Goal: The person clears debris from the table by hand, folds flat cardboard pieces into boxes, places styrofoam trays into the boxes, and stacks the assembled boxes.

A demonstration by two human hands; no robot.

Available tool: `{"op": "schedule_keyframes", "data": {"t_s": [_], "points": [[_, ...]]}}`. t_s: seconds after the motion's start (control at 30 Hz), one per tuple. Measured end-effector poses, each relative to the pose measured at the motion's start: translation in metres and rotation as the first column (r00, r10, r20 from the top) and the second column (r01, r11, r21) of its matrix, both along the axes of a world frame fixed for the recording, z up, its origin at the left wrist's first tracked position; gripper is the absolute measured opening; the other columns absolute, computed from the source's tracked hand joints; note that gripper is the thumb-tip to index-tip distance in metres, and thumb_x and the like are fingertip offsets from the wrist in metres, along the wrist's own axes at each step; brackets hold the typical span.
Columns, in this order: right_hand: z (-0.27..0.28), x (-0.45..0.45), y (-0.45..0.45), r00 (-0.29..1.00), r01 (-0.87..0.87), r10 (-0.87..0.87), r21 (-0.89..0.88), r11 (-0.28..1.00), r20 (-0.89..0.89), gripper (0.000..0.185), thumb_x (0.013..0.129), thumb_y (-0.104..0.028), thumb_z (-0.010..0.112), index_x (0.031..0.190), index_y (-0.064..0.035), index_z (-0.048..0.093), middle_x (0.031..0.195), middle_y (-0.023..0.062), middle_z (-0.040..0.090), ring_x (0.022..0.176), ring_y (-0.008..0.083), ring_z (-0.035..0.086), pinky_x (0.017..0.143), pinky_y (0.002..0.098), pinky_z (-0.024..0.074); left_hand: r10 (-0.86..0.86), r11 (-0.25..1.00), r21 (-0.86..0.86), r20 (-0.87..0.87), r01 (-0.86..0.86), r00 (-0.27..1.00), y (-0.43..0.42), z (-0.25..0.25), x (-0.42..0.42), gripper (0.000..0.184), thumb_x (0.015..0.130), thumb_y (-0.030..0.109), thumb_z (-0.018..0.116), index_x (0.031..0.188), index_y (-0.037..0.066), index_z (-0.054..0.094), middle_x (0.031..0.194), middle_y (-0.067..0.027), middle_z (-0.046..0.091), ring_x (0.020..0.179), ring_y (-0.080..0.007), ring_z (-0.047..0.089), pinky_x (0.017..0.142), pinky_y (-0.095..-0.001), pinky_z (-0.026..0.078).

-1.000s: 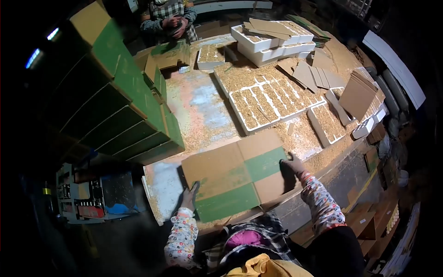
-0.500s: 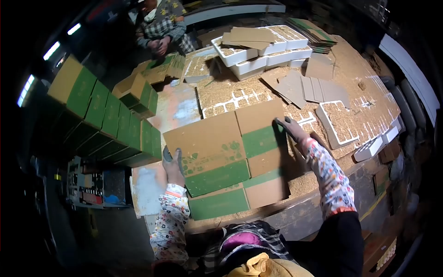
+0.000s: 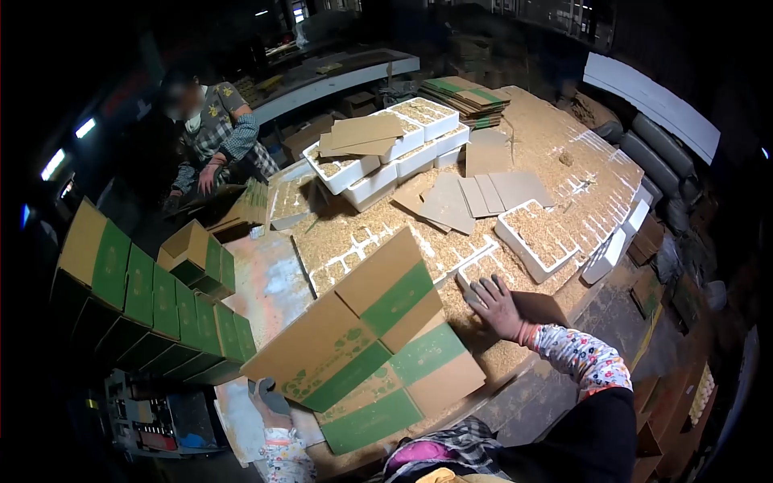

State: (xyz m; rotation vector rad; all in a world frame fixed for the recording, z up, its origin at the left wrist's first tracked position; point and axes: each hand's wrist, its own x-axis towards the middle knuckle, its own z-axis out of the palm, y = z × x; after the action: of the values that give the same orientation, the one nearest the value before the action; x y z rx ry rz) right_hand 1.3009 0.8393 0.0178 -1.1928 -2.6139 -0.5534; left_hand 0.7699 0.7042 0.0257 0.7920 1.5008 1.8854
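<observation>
A flat brown and green cardboard piece stands tilted over a second flat cardboard piece, which lies near the table's front edge. At the upper piece's lower left corner, my left hand grips its edge with the thumb and fingers; some of the fingers are hidden. My right hand is apart from the cardboard, to its right, palm down with the fingers spread and nothing in them. It hovers over or rests on the sawdust-covered table beside a white foam tray; contact cannot be made out.
Folded green and brown boxes form a row at the left, beside an open box. Filled white foam trays are stacked at the back. Loose cardboard sheets lie mid-table. A co-worker stands at the far left.
The upper cardboard piece has been lifted and tilted away from the lower one. My right hand has let go of it and spread its fingers. The view has shifted, showing more of the co-worker.
</observation>
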Motion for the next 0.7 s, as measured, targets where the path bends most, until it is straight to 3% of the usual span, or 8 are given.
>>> {"op": "schedule_keyframes", "data": {"t_s": [0.03, 0.1, 0.13, 0.23, 0.3, 0.4, 0.6, 0.7], "points": [[-0.017, 0.029, 0.011, 0.997, 0.002, 0.000, -0.028, 1.000, 0.083, 0.076, 0.068, -0.049, 0.065, 0.130, -0.0109, 0.042, 0.132, 0.0157, 0.037, 0.125, 0.0340, 0.033, 0.107, 0.0552, 0.0159, 0.006, 1.000, -0.004, -0.428, -0.009, 0.904, -0.013, 0.012, 0.013, 0.015, 0.080, 0.000, 0.053, 0.094, 0.002, 0.055, 0.077, -0.0031, 0.056, 0.069, -0.0158, 0.055, 0.068, -0.0280, 0.048], [-0.040, 0.088, 0.052, 0.985, 0.075, -0.055, -0.118, 0.990, 0.166, 0.074, 0.069, -0.045, 0.065, 0.130, -0.0113, 0.042, 0.134, 0.0152, 0.037, 0.128, 0.0341, 0.030, 0.107, 0.0574, 0.0140, -0.056, 0.986, -0.144, -0.774, -0.089, 0.630, -0.027, 0.021, 0.028, 0.012, 0.080, 0.000, 0.053, 0.091, 0.002, 0.053, 0.074, -0.0020, 0.051, 0.068, -0.0143, 0.050, 0.068, -0.0271, 0.046], [-0.050, 0.112, 0.072, 0.980, 0.145, -0.113, -0.201, 0.969, 0.162, 0.073, 0.069, -0.044, 0.065, 0.130, -0.0105, 0.042, 0.136, 0.0150, 0.037, 0.130, 0.0341, 0.028, 0.107, 0.0584, 0.0132, -0.140, 0.944, -0.294, -0.766, -0.149, 0.627, -0.037, 0.015, 0.023, 0.011, 0.080, 0.001, 0.054, 0.090, 0.002, 0.052, 0.074, -0.0018, 0.049, 0.070, -0.0133, 0.048, 0.069, -0.0266, 0.044], [-0.041, 0.146, 0.102, 0.979, 0.184, -0.150, -0.292, 0.939, 0.134, 0.071, 0.073, -0.053, 0.060, 0.123, -0.0039, 0.046, 0.124, 0.0154, 0.045, 0.124, 0.0322, 0.034, 0.107, 0.0578, 0.0142, 0.223, 0.967, 0.039, -0.604, -0.251, 0.765, -0.042, -0.022, 0.028, 0.014, 0.080, 0.001, 0.054, 0.094, 0.001, 0.052, 0.088, -0.0049, 0.052, 0.080, -0.0143, 0.050, 0.071, -0.0276, 0.044], [-0.057, 0.153, 0.097, 0.992, 0.120, -0.102, -0.266, 0.956, 0.079, 0.067, 0.077, -0.053, 0.056, 0.122, -0.0032, 0.047, 0.117, 0.0146, 0.050, 0.119, 0.0317, 0.039, 0.107, 0.0556, 0.0167, 0.249, 0.935, 0.113, -0.884, -0.336, 0.395, -0.060, -0.007, 0.064, 0.028, 0.082, 0.002, 0.051, 0.110, -0.003, 0.049, 0.107, -0.0096, 0.053, 0.093, -0.0179, 0.053, 0.078, -0.0288, 0.046], [-0.039, 0.140, 0.098, 0.986, 0.164, -0.159, -0.313, 0.935, 0.040, 0.062, 0.082, -0.055, 0.051, 0.122, -0.0077, 0.047, 0.111, 0.0136, 0.053, 0.113, 0.0308, 0.043, 0.102, 0.0520, 0.0228, 0.043, 0.985, -0.114, -0.570, -0.130, 0.821, -0.080, -0.050, 0.016, 0.034, 0.086, 0.009, 0.051, 0.117, -0.003, 0.046, 0.115, -0.0104, 0.051, 0.102, -0.0198, 0.051, 0.088, -0.0314, 0.044], [0.072, 0.031, 0.183, 0.806, 0.268, -0.166, 0.100, 0.958, -0.569, 0.054, 0.086, -0.045, 0.054, 0.124, -0.0083, 0.044, 0.112, 0.0165, 0.051, 0.112, 0.0325, 0.043, 0.101, 0.0472, 0.0262, 0.080, 0.982, -0.046, -0.776, -0.182, 0.625, -0.048, 0.017, 0.080, 0.005, 0.077, -0.003, 0.056, 0.079, 0.002, 0.056, 0.079, -0.0030, 0.055, 0.072, -0.0135, 0.053, 0.066, -0.0271, 0.045], [0.115, -0.020, 0.178, 0.491, 0.187, -0.026, 0.076, 0.979, -0.871, 0.053, 0.089, -0.039, 0.050, 0.128, -0.0039, 0.041, 0.113, 0.0173, 0.051, 0.109, 0.0344, 0.045, 0.100, 0.0441, 0.0292, 0.093, 0.994, -0.043, -0.214, -0.104, 0.972, -0.027, 0.046, 0.083, 0.018, 0.075, -0.004, 0.057, 0.092, 0.002, 0.056, 0.084, -0.0037, 0.056, 0.076, -0.0139, 0.054, 0.068, -0.0240, 0.046]]}}
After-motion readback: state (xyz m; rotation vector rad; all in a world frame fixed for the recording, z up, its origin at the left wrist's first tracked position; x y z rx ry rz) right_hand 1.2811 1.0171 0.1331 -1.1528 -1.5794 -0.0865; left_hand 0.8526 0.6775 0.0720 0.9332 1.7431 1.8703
